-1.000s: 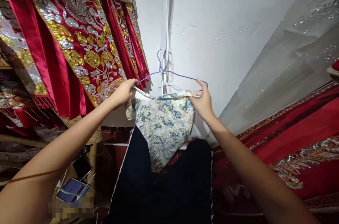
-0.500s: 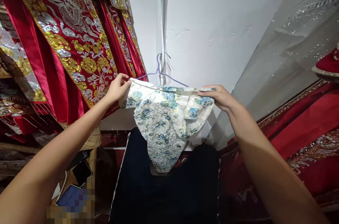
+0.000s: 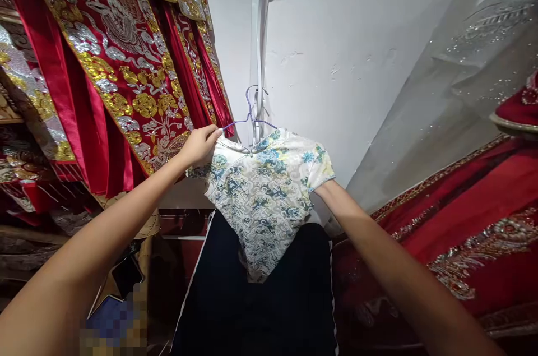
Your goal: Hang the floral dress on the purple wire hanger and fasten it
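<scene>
The left hand (image 3: 202, 146) pinches the shoulder of a small white blue-floral brocade dress (image 3: 264, 199) on a thin purple wire hanger (image 3: 251, 116). The right hand is hidden behind the dress, grip unclear. Dressing the hanger looks nearly finished; smoothing the right shoulder probably follows, beside red gold-embroidered robes (image 3: 121, 64).

A thin wire hanger (image 3: 250, 116), coated in matt purple, is seen at 12 o'clock above a small garment (image 3: 264, 193) of woven brocade cloth, faintly lustrous, patterned in blue, green and cream. At 9 o'clock, glossy red satin hangings (image 3: 113, 59) are covered with raised gold and silver embroidery that glitters roughly. The wall (image 3: 336, 36) at 1 o'clock is finished in matt white paint, scuffed and uneven. At 3 o'clock, sheer grey fabric (image 3: 462, 81) is flecked with sequins. A matt dark cloth (image 3: 260, 311) is shown at 6 o'clock.
</scene>
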`<state>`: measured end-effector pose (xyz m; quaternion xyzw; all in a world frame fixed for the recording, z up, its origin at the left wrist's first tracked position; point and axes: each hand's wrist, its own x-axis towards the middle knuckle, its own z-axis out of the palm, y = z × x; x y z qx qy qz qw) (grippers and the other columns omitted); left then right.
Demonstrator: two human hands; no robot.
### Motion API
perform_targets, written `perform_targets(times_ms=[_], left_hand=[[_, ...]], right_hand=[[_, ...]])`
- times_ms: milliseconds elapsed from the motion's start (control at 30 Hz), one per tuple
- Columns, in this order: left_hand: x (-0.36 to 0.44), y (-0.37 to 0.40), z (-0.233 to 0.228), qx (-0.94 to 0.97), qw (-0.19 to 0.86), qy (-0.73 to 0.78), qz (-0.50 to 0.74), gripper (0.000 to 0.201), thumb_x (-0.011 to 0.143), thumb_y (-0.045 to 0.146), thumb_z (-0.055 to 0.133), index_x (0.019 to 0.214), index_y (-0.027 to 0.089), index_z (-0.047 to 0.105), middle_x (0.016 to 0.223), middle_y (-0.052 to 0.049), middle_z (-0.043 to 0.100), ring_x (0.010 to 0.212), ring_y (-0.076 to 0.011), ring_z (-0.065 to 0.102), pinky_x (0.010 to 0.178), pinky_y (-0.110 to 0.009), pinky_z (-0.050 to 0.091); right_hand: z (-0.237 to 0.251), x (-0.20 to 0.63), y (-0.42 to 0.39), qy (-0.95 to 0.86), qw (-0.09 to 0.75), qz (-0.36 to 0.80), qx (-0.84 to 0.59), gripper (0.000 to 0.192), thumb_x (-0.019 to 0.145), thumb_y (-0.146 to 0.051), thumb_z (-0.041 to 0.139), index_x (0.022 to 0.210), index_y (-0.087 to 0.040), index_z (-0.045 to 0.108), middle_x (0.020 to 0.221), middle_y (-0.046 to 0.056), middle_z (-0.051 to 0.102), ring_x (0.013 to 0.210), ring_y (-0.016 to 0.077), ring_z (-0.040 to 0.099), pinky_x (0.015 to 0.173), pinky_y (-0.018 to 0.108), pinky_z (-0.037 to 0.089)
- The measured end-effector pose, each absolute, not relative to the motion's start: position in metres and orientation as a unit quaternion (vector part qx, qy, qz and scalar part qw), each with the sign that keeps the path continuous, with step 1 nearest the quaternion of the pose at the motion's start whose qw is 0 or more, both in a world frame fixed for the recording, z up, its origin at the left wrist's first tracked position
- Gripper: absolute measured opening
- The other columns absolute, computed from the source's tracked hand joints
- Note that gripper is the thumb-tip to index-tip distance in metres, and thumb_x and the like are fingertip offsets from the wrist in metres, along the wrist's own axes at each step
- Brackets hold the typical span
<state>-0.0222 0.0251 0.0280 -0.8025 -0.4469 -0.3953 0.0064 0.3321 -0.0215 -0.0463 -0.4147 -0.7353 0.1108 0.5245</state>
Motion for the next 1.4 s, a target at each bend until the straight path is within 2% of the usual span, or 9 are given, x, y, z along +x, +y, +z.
perform_targets(times_ms=[167, 400, 500, 633, 767, 900, 967, 1133, 1400], left_hand=[[-0.020, 0.025, 0.019, -0.789, 0.041, -0.486, -0.373, 0.043, 0.099, 0.053, 0.037, 0.074, 0.021, 0.050, 0.064, -0.002, 0.054, 0.060, -0.0189, 0.051, 0.058, -0.029, 0.031], [0.002, 0.043, 0.021, -0.789, 0.049, -0.482, -0.378, 0.036, 0.096, 0.052, 0.044, 0.084, 0.019, 0.055, 0.075, -0.006, 0.063, 0.067, -0.0207, 0.056, 0.060, -0.029, 0.034], [0.002, 0.046, 0.023, -0.806, 0.013, -0.463, -0.369, 0.036, 0.094, 0.048, 0.048, 0.077, 0.018, 0.057, 0.074, -0.005, 0.064, 0.068, -0.0195, 0.056, 0.062, -0.029, 0.037], [-0.003, 0.032, 0.018, -0.831, -0.079, -0.419, -0.358, 0.039, 0.094, 0.049, 0.050, 0.079, 0.015, 0.064, 0.075, -0.004, 0.067, 0.072, -0.0189, 0.059, 0.066, -0.028, 0.043], [0.006, 0.003, 0.011, -0.886, -0.149, -0.305, -0.317, 0.034, 0.095, 0.046, 0.055, 0.092, 0.016, 0.072, 0.093, -0.007, 0.071, 0.089, -0.0215, 0.066, 0.084, -0.033, 0.051], [0.030, -0.031, 0.014, -0.934, -0.132, -0.180, -0.281, 0.029, 0.098, 0.038, 0.052, 0.098, 0.019, 0.075, 0.116, -0.013, 0.067, 0.111, -0.0249, 0.064, 0.102, -0.039, 0.048], [0.043, -0.046, 0.018, -0.946, -0.135, -0.128, -0.267, 0.028, 0.098, 0.036, 0.052, 0.103, 0.021, 0.075, 0.126, -0.014, 0.064, 0.120, -0.0267, 0.060, 0.107, -0.041, 0.046], [0.059, -0.070, 0.027, -0.931, -0.153, -0.093, -0.319, 0.027, 0.098, 0.034, 0.053, 0.102, 0.023, 0.078, 0.126, -0.013, 0.064, 0.121, -0.0277, 0.060, 0.107, -0.042, 0.047], [0.052, -0.055, 0.027, -0.887, -0.199, -0.135, -0.394, 0.028, 0.096, 0.035, 0.058, 0.119, 0.024, 0.072, 0.133, -0.012, 0.063, 0.128, -0.0257, 0.057, 0.112, -0.044, 0.042]], right_hand=[[-0.026, 0.344, -0.018, -0.638, 0.589, 0.319, -0.380, 0.078, 0.086, -0.081, 0.034, 0.119, -0.020, 0.068, 0.097, 0.013, 0.075, 0.102, 0.0367, 0.068, 0.089, 0.053, 0.053], [0.042, 0.318, -0.037, -0.588, 0.618, 0.372, -0.366, 0.080, 0.091, -0.076, 0.021, 0.130, -0.021, 0.064, 0.092, 0.013, 0.073, 0.106, 0.0342, 0.067, 0.088, 0.052, 0.052], [0.041, 0.298, -0.057, -0.657, 0.531, 0.418, -0.336, 0.083, 0.086, -0.083, 0.031, 0.119, -0.018, 0.070, 0.091, 0.014, 0.073, 0.106, 0.0354, 0.067, 0.088, 0.052, 0.052], [0.022, 0.289, -0.067, -0.793, 0.255, 0.493, -0.252, 0.073, 0.085, -0.079, 0.047, 0.112, -0.017, 0.073, 0.098, 0.013, 0.075, 0.101, 0.0300, 0.068, 0.093, 0.046, 0.052], [-0.014, 0.293, -0.041, -0.841, 0.239, 0.319, -0.366, 0.056, 0.085, -0.058, 0.064, 0.125, -0.020, 0.067, 0.122, 0.014, 0.069, 0.109, 0.0316, 0.066, 0.097, 0.048, 0.051], [-0.061, 0.284, -0.011, -0.862, 0.295, 0.083, -0.404, 0.107, 0.068, -0.049, 0.083, 0.157, -0.023, 0.030, 0.159, 0.018, 0.033, 0.142, 0.0420, 0.037, 0.112, 0.060, 0.038], [-0.080, 0.273, -0.005, -0.894, 0.307, 0.031, -0.326, 0.110, 0.066, -0.051, 0.084, 0.158, -0.027, 0.028, 0.163, 0.014, 0.027, 0.150, 0.0404, 0.023, 0.119, 0.061, 0.028], [-0.102, 0.249, -0.008, -0.879, 0.396, 0.010, -0.265, 0.083, 0.076, -0.047, 0.076, 0.150, -0.034, 0.041, 0.149, 0.008, 0.050, 0.142, 0.0347, 0.040, 0.120, 0.057, 0.030], [-0.097, 0.285, -0.014, -0.846, 0.452, -0.032, -0.281, 0.121, 0.055, -0.068, 0.081, 0.155, -0.028, 0.025, 0.146, 0.014, 0.042, 0.136, 0.0416, 0.040, 0.112, 0.058, 0.038]])
